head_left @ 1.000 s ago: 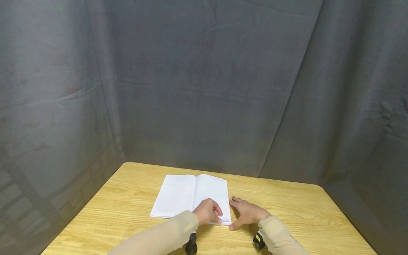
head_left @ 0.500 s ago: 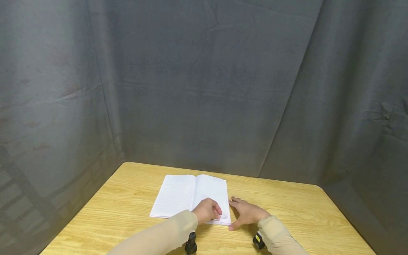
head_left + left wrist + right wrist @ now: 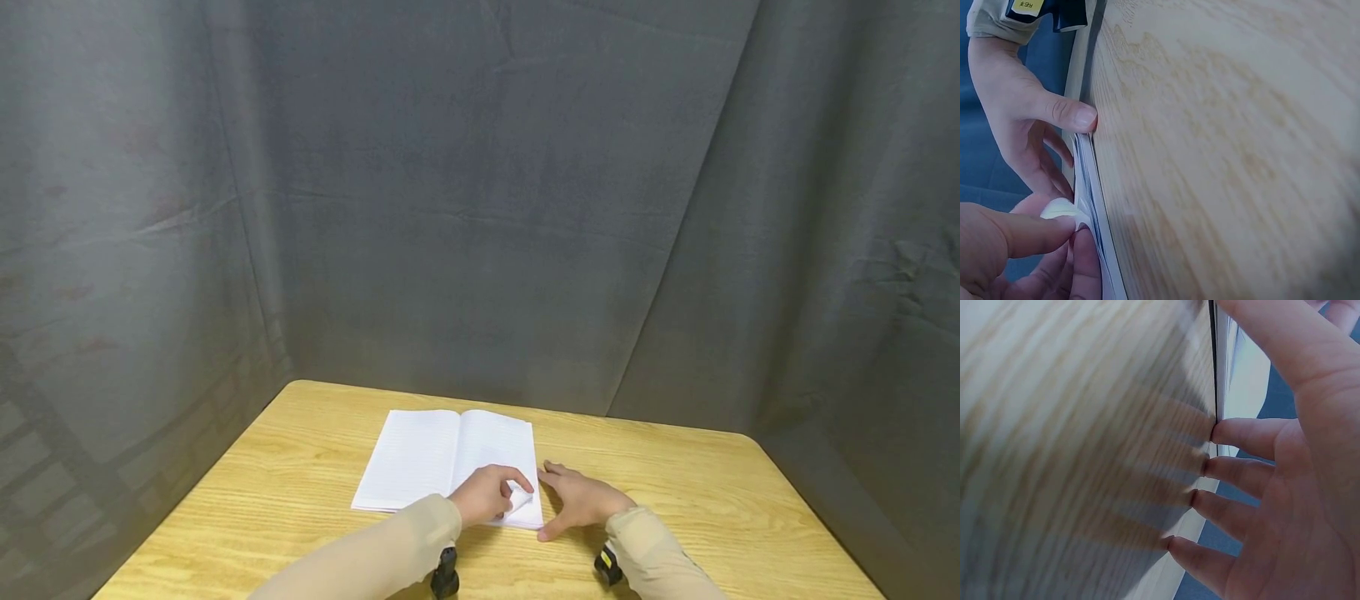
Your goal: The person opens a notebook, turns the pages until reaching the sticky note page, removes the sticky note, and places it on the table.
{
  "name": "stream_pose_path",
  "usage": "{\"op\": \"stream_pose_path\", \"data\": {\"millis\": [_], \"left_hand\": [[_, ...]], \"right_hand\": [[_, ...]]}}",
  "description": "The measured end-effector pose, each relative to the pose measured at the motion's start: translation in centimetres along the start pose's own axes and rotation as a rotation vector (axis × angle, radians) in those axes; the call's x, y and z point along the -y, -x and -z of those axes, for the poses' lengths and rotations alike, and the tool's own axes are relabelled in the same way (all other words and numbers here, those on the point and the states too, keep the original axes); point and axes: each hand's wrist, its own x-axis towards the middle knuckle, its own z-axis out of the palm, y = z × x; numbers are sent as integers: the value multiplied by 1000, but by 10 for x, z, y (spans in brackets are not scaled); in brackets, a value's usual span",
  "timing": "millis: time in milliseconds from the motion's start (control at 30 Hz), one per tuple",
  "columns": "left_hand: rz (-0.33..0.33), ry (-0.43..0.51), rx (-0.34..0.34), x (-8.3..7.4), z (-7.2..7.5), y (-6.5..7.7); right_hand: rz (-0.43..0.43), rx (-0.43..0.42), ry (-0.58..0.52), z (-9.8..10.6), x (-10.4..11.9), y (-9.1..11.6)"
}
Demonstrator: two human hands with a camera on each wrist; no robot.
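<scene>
An open lined notebook lies flat on the wooden table in the head view. My left hand is over its lower right page and pinches a page corner, which is folded up. In the left wrist view, the thumb and fingers of the left hand hold that curled paper corner beside the stacked page edges. My right hand is spread at the notebook's right side, its thumb at the lower right corner. Fingertips of the right hand touch the tabletop along the notebook's edge in the right wrist view.
The wooden table has rounded far corners. Grey curtains hang behind it and at both sides. A black wrist device sits at the left cuff, another at the right.
The left hand has lifted and folded up the page's lower right corner, and its index finger has stretched out to the right. The right hand has stayed in place.
</scene>
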Motion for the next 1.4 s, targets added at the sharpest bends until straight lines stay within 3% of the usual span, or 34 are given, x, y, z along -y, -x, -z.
{"op": "stream_pose_path", "data": {"millis": [300,867,1200,1400], "left_hand": [[-11,-1,-8,-1,1,1],[50,68,-72,4,-2,0],[32,213,-116,7,3,3],[-18,265,-162,7,12,4]], "right_hand": [[-7,-6,-4,0,1,1],[12,5,-35,2,3,3],[29,2,-21,1,-2,1],[35,-12,-3,1,0,1]]}}
